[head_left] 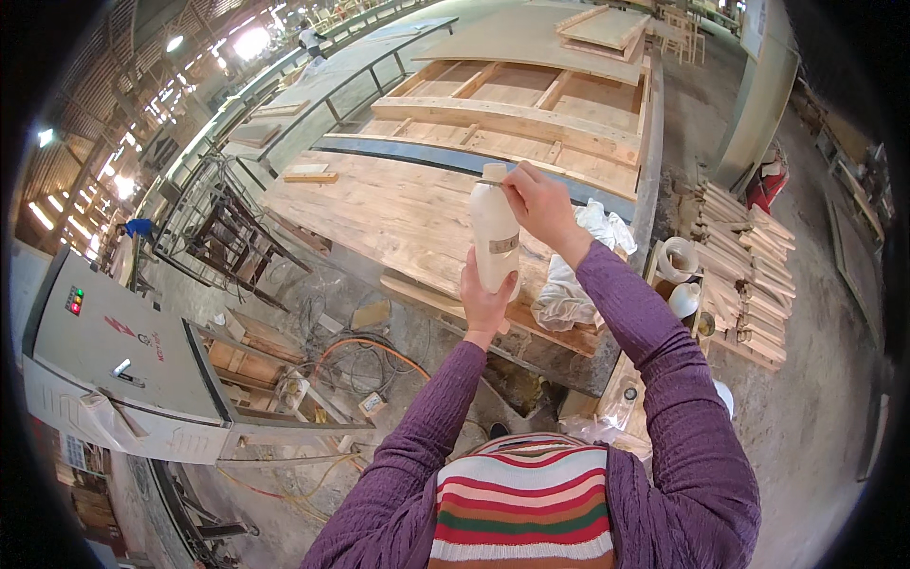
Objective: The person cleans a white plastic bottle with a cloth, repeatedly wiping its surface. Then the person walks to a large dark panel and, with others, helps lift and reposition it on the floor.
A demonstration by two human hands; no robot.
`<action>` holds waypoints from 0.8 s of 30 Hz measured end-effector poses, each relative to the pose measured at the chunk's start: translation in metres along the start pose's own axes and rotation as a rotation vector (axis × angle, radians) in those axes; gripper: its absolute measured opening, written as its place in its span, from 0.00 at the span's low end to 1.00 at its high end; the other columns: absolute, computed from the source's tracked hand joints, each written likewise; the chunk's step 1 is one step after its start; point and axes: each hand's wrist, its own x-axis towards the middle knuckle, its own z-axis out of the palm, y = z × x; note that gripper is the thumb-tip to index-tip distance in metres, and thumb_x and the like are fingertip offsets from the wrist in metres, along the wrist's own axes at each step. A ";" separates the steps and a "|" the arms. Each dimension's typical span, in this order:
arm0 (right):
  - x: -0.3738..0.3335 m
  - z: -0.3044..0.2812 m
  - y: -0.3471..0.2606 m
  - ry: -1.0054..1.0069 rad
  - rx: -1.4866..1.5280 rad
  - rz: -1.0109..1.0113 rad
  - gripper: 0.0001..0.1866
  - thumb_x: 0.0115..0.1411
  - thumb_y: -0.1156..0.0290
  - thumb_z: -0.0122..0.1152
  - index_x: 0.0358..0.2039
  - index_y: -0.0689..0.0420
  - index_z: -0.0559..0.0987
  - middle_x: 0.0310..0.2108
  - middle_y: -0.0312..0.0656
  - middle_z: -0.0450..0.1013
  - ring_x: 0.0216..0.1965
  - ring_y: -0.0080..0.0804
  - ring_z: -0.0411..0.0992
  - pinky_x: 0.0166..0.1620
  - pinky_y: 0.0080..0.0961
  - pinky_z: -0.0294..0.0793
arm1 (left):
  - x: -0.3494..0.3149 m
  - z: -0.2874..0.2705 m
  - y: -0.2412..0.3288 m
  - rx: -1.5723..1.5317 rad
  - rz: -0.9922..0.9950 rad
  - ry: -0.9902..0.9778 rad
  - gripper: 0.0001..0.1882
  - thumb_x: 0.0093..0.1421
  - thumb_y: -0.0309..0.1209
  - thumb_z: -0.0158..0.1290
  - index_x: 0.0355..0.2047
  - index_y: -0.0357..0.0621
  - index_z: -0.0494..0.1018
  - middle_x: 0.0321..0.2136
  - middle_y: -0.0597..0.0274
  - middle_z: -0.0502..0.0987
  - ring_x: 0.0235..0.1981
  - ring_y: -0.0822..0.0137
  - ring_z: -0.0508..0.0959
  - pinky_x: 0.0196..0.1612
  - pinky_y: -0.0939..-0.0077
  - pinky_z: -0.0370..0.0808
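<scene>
Both hands were closed on one thing: the left hand (485,302) gripped the lower body of a white plastic bottle (494,237) from below and behind, holding it upright in front of the chest, while the right hand (538,204) pinched its cap (493,173) at the top between thumb and fingertips. The bottle was in the air, over the near edge of the wooden surface (379,213), touching nothing but the hands.

Judging by that grip, the step was turning the cap, and it would have gone best with the left hand kept firm and still as the anchor, the bottle kept vertical so nothing could spill onto the boards, and the twist coming only from the right fingertips. Squeezing the soft body too hard risked pushing its contents out once the cap came loose.

Just beyond the bottle, a crumpled white cloth (578,270) lay on the surface near its edge, close enough to catch a drip. To the right, a stack of short wooden pieces (749,275) sat on the floor. Down on the left stood a grey control cabinet (114,351), with cables (370,356) trailing on the concrete beside it. Farther off, long framed wooden panels (512,104) stretched away across the workshop.
</scene>
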 end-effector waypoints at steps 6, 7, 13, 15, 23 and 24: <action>-0.015 0.003 -0.008 -0.047 -0.019 -0.089 0.04 0.58 0.74 0.61 0.31 0.53 0.73 0.29 0.41 0.71 0.27 0.46 0.74 0.26 0.38 0.73 | 0.000 0.000 -0.004 -0.041 -0.047 -0.017 0.41 0.57 0.40 0.65 0.63 0.34 0.59 0.50 0.46 0.73 0.50 0.54 0.76 0.50 0.61 0.74; -0.012 0.000 -0.006 -0.055 -0.029 -0.078 0.04 0.59 0.74 0.61 0.31 0.54 0.73 0.29 0.41 0.71 0.27 0.46 0.73 0.26 0.38 0.72 | 0.001 0.001 -0.002 -0.034 -0.025 -0.017 0.41 0.57 0.40 0.65 0.63 0.34 0.59 0.51 0.46 0.73 0.50 0.55 0.76 0.50 0.62 0.74; -0.007 0.007 -0.013 -0.071 -0.084 -0.071 0.04 0.59 0.71 0.59 0.30 0.53 0.72 0.29 0.39 0.71 0.28 0.44 0.75 0.27 0.38 0.74 | 0.001 0.000 -0.009 -0.044 -0.035 0.001 0.42 0.55 0.39 0.66 0.64 0.34 0.59 0.50 0.45 0.73 0.49 0.51 0.75 0.51 0.59 0.73; -0.016 0.009 -0.017 -0.141 -0.131 -0.093 0.03 0.59 0.71 0.57 0.31 0.53 0.73 0.30 0.40 0.71 0.29 0.44 0.75 0.28 0.38 0.75 | -0.003 -0.006 -0.011 -0.029 -0.084 0.039 0.43 0.52 0.39 0.67 0.63 0.35 0.60 0.48 0.42 0.72 0.48 0.45 0.73 0.51 0.53 0.71; -0.029 -0.019 -0.003 -0.140 -0.225 -0.076 0.05 0.58 0.76 0.60 0.35 0.53 0.75 0.32 0.44 0.72 0.32 0.48 0.74 0.30 0.41 0.72 | -0.007 0.000 0.017 0.029 -0.057 -0.049 0.46 0.54 0.45 0.64 0.66 0.38 0.56 0.51 0.40 0.72 0.54 0.44 0.72 0.57 0.55 0.69; -0.034 -0.016 -0.009 -0.198 -0.212 -0.107 0.05 0.58 0.76 0.60 0.34 0.53 0.74 0.32 0.44 0.71 0.31 0.48 0.74 0.30 0.40 0.72 | -0.007 -0.004 0.015 0.003 -0.068 -0.035 0.45 0.54 0.45 0.64 0.66 0.39 0.56 0.49 0.41 0.72 0.52 0.44 0.73 0.55 0.56 0.70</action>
